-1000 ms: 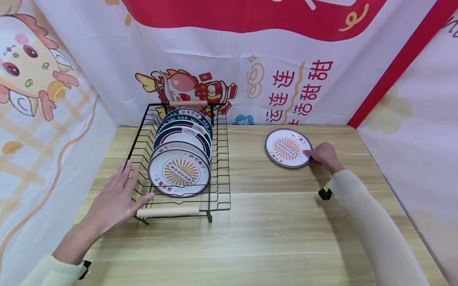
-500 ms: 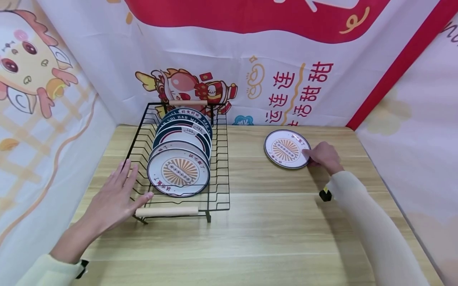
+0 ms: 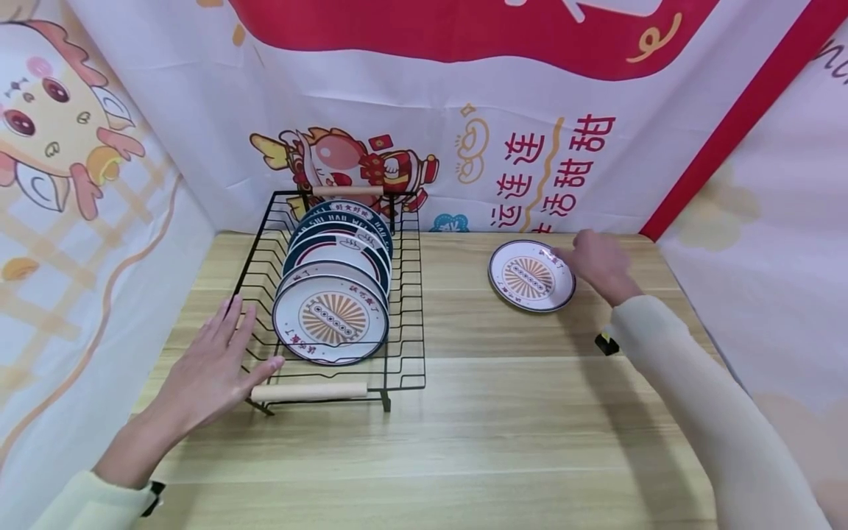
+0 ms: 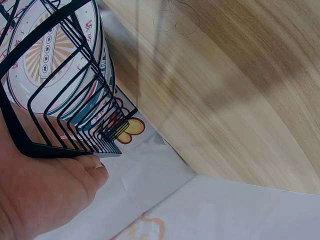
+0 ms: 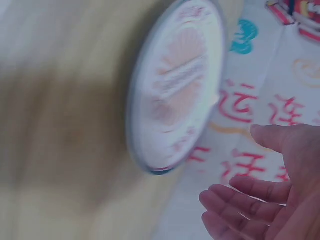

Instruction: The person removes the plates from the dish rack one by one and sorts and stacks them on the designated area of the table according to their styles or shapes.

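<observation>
A white plate [image 3: 530, 275] with an orange sunburst and red lettering lies on the right half of the table. My right hand [image 3: 599, 265] hovers over its right edge. In the right wrist view that hand [image 5: 260, 185] has its thumb and fingers apart, with nothing held. My left hand [image 3: 210, 361] rests with straight fingers along the left side of a black wire dish rack [image 3: 405, 324]. In the left wrist view the hand [image 4: 55, 190] lies against the rack's side frame. Upright plates fill the rack's middle, a sunburst plate [image 3: 330, 319] in front.
Darker blue-rimmed plates [image 3: 344, 221] stand behind in the rack. The rack has light wooden handles, the near one [image 3: 310, 391] toward me. Printed cloth [image 3: 424, 96] hangs at the back and sides of the wooden table [image 3: 490, 434].
My right hand has let go of the plate's right edge and risen up and away from it. The plate lies where it was, and my left hand stays at the rack.
</observation>
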The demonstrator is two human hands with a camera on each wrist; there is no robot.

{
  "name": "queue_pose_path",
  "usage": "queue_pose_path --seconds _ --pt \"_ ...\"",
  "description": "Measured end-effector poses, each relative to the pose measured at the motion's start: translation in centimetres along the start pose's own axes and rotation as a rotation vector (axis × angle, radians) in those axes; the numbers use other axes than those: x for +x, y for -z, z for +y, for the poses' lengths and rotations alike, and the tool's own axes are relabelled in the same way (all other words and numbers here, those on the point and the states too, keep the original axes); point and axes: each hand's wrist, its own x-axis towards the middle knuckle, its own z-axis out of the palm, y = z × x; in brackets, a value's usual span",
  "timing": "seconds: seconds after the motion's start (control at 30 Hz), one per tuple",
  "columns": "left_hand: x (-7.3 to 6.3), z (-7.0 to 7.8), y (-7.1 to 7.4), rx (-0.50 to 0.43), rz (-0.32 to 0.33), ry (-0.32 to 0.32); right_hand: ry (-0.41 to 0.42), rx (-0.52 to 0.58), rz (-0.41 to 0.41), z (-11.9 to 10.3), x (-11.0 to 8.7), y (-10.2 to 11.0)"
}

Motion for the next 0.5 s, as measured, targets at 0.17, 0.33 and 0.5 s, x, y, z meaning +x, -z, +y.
queue_pose_path --seconds 0.17,0.33,0.5 --pt "0.0 0.1 0.1 0.000 -0.003 0.005 0.096 0.017 0.030 -3.5 -0.7 2.8" --pt "0.0 0.1 0.0 -0.003 0.001 0.008 0.234 0.007 0.058 -7.9 -2.6 5.7" --pt "0.0 0.1 -0.1 -0.007 0.002 0.009 0.369 0.001 0.052 -12.7 -4.6 7.6"
